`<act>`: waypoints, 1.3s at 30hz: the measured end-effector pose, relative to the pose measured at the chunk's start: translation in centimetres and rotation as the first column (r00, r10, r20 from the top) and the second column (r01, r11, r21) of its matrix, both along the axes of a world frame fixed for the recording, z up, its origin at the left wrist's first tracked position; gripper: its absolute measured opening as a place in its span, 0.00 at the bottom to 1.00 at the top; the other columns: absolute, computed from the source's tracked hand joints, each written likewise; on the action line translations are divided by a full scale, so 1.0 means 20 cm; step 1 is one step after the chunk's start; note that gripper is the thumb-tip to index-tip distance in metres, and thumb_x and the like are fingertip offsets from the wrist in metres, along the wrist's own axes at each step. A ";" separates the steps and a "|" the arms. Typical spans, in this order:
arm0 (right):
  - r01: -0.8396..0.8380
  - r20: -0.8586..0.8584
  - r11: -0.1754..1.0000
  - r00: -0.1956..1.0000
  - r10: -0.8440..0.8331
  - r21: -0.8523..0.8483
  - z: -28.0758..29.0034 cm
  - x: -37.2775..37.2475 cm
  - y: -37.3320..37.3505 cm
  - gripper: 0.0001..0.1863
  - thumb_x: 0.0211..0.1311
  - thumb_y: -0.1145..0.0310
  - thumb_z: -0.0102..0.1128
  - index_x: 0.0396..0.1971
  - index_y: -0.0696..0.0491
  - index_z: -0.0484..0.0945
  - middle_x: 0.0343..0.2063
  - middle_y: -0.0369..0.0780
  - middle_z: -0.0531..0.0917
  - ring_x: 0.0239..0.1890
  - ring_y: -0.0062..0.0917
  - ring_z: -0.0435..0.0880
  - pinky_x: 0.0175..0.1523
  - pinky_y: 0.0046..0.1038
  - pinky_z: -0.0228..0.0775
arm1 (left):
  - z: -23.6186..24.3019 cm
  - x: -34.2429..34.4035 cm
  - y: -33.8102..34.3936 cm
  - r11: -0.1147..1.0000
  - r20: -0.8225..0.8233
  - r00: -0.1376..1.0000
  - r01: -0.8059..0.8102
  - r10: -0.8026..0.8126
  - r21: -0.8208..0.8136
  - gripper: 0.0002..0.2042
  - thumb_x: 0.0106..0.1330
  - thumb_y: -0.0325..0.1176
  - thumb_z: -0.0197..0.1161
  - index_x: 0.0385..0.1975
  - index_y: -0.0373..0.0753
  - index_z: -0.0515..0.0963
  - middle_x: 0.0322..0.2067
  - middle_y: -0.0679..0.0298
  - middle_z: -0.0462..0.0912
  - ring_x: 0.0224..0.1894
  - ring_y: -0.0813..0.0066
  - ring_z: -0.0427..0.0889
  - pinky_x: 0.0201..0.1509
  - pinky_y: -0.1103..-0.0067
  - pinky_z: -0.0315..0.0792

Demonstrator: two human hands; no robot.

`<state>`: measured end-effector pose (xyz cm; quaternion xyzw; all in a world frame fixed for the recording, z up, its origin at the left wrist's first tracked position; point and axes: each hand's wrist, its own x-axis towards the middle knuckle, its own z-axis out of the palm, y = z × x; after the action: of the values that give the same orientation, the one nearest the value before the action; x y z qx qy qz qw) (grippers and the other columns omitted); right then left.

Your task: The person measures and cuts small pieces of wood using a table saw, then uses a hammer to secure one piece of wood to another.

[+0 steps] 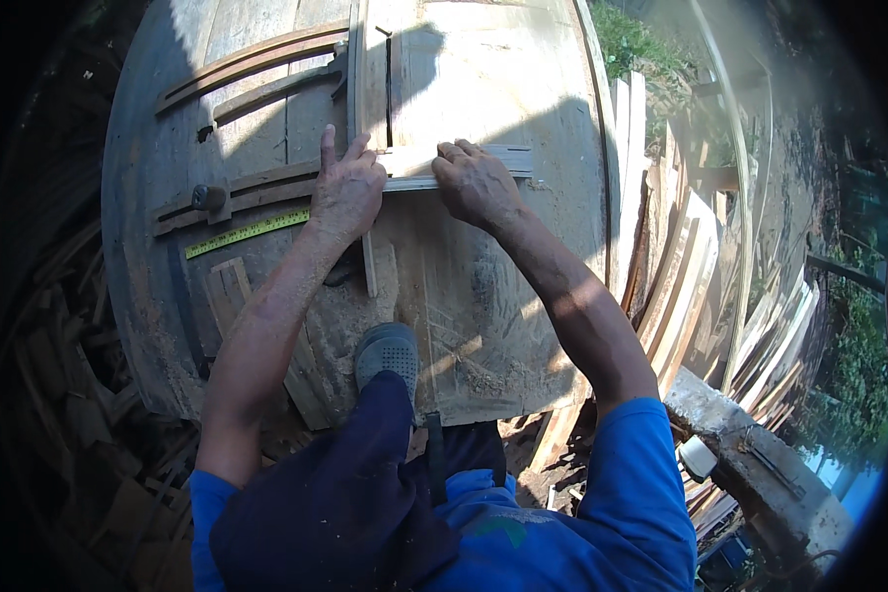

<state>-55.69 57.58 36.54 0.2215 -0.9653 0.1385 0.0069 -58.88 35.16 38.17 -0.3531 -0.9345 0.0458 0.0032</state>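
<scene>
A pale wooden strip [511, 161] lies crosswise on the plank work surface [483, 247]. My right hand [474, 185] grips it, fingers curled over its top. My left hand [350, 192] is at its left end, fingers apart and one raised, resting by a long upright batten [369, 266]. A dark narrow slot [389, 89] runs above the strip. Left of my left hand are wooden rails [257, 185] with a dark cylindrical piece [208, 197] and a yellow measuring tape [217, 240].
My shoe [385, 352] is up on the near part of the surface, amid sawdust. More rails [247, 61] lie at the far left. Stacked long boards [676, 286] stand along the right, beside a concrete ledge [760, 474]. Scrap wood [89, 414] is heaped at the lower left.
</scene>
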 end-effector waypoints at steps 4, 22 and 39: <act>0.003 0.205 1.000 0.979 0.002 -0.025 0.02 -0.01 0.07 0.25 0.57 0.66 0.67 0.56 0.49 0.78 0.62 0.46 0.77 0.68 0.43 0.72 0.71 0.48 0.64 | -0.01 0.00 0.01 0.998 0.016 1.000 -0.019 0.020 -0.062 0.09 0.62 0.31 0.61 0.36 0.42 0.87 0.42 0.64 0.84 0.67 0.69 0.70 0.78 0.46 0.41; 0.014 0.034 0.978 0.999 -0.007 -0.206 -0.16 -0.02 0.21 0.30 0.62 0.72 0.51 0.67 0.50 0.70 0.57 0.40 0.76 0.63 0.34 0.74 0.75 0.44 0.54 | 0.03 -0.01 0.01 0.994 0.134 0.990 -0.051 0.038 0.095 0.10 0.57 0.26 0.60 0.37 0.33 0.80 0.50 0.53 0.80 0.70 0.58 0.68 0.77 0.44 0.43; -0.043 0.076 0.975 0.995 0.060 -0.218 -0.15 -0.17 0.24 0.29 0.62 0.71 0.49 0.65 0.54 0.69 0.54 0.43 0.75 0.59 0.37 0.74 0.67 0.40 0.62 | 0.04 -0.08 0.03 0.991 0.225 0.969 -0.120 0.104 0.060 0.17 0.56 0.25 0.62 0.47 0.30 0.79 0.61 0.52 0.74 0.74 0.44 0.58 0.76 0.41 0.45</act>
<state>-59.04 62.41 33.56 0.2385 -0.9378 0.2518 -0.0124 -60.42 35.70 38.88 -0.3023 -0.9485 -0.0282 -0.0907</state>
